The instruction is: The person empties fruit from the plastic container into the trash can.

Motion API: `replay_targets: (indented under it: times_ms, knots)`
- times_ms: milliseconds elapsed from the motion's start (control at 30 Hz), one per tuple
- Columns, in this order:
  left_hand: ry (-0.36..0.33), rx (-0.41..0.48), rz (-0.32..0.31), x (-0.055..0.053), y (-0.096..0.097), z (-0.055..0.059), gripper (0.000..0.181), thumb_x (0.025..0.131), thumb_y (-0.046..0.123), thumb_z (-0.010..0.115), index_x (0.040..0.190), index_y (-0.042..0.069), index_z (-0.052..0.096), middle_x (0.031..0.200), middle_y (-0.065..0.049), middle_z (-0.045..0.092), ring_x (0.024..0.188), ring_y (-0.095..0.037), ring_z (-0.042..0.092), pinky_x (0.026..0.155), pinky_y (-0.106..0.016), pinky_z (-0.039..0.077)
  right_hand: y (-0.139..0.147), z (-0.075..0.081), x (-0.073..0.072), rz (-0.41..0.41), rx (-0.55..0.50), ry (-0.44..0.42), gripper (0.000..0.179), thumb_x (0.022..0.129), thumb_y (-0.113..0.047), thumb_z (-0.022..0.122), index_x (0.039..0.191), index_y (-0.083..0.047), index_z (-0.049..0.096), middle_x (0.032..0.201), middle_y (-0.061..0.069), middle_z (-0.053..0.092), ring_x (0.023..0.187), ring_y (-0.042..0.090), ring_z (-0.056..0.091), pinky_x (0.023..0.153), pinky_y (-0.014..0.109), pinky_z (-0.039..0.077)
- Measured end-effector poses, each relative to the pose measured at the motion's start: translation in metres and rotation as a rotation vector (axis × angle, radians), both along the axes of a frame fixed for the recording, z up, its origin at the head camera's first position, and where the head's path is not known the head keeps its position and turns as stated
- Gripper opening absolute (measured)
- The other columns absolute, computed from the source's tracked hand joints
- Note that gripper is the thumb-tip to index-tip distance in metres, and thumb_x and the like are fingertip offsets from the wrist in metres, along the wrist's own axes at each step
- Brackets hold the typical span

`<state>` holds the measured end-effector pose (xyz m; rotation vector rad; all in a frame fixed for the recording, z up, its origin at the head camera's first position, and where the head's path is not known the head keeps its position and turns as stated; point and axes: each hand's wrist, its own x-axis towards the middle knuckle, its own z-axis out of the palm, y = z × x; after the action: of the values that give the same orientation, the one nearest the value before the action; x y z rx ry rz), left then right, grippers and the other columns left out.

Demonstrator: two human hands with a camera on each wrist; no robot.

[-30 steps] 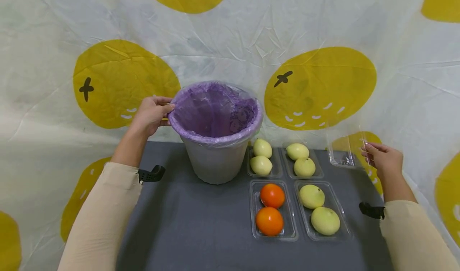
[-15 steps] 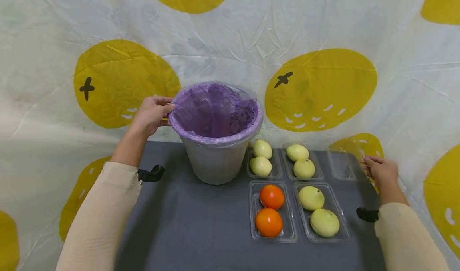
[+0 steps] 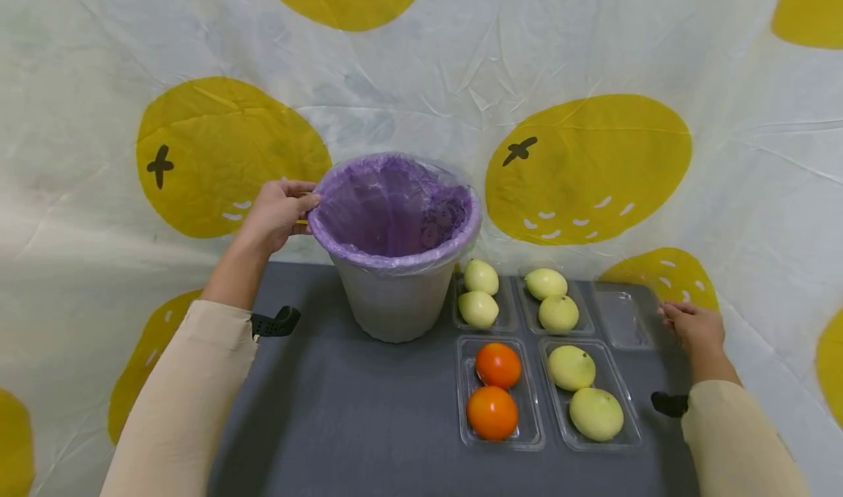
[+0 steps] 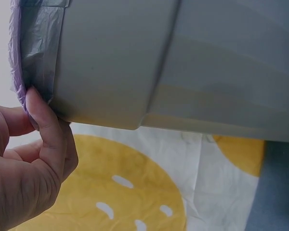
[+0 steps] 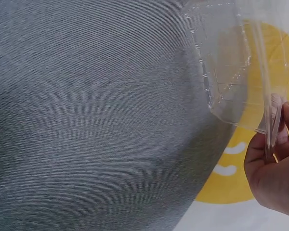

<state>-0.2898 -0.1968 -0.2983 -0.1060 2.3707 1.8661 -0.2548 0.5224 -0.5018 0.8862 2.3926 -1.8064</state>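
Observation:
My left hand (image 3: 273,211) pinches the rim of a light grey trash can (image 3: 398,299), thumb and fingers on the purple bag (image 3: 388,255) folded over its edge; the left wrist view has the same grip on the rim (image 4: 20,72). At the far right, my right hand (image 3: 698,329) holds a clear plastic container (image 3: 624,320) by its right edge. In the right wrist view the container (image 5: 226,67) is tilted by the table's edge, pinched between thumb and fingers.
Two pale green fruits lie in each of three clear trays, at back (image 3: 508,318), (image 3: 582,325) and front right (image 3: 622,420). Another tray (image 3: 516,438) bears two orange fruits (image 3: 492,413). A fruit-print cloth (image 3: 421,65) hangs behind the dark table (image 3: 342,424).
My right hand has lowered the clear container toward the table's back right corner, moving slightly left. The left hand has kept its grip on the can's rim.

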Motion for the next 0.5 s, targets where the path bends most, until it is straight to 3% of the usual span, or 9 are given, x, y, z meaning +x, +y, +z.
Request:
replay_targets:
  times_ms: [100, 367, 500]
  knots:
    - [-0.001, -0.005, -0.003, 0.0004, -0.0004, 0.0001, 0.051, 0.108, 0.019, 0.055, 0.154, 0.002, 0.045, 0.124, -0.008, 0.057, 0.08, -0.01, 0.065, 0.069, -0.023, 0.06, -0.0001, -0.0051, 0.0022, 0.012, 0.022, -0.003, 0.045, 0.103, -0.024, 0.063, 0.062, -0.042, 0.069, 0.062, -0.021, 0.067, 0.058, 0.001, 0.063, 0.054, 0.02, 0.053]
    - [0.001, -0.014, -0.008, 0.0005, 0.0001, 0.0002, 0.051, 0.108, 0.019, 0.054, 0.155, 0.002, 0.044, 0.125, -0.008, 0.057, 0.079, -0.009, 0.065, 0.069, -0.023, 0.06, -0.0051, -0.0078, 0.0056, -0.033, -0.042, 0.035, 0.046, 0.104, -0.021, 0.062, 0.062, -0.038, 0.07, 0.062, -0.021, 0.068, 0.058, -0.001, 0.065, 0.056, 0.017, 0.053]
    - [-0.002, -0.008, -0.01, 0.0005, 0.0004, -0.0003, 0.05, 0.108, 0.019, 0.054, 0.155, 0.002, 0.044, 0.125, -0.008, 0.056, 0.078, -0.009, 0.064, 0.068, -0.023, 0.06, -0.0036, -0.0103, 0.0064, -0.035, -0.01, 0.019, 0.044, 0.104, -0.025, 0.061, 0.064, -0.04, 0.068, 0.062, -0.024, 0.066, 0.059, -0.002, 0.064, 0.057, 0.018, 0.053]
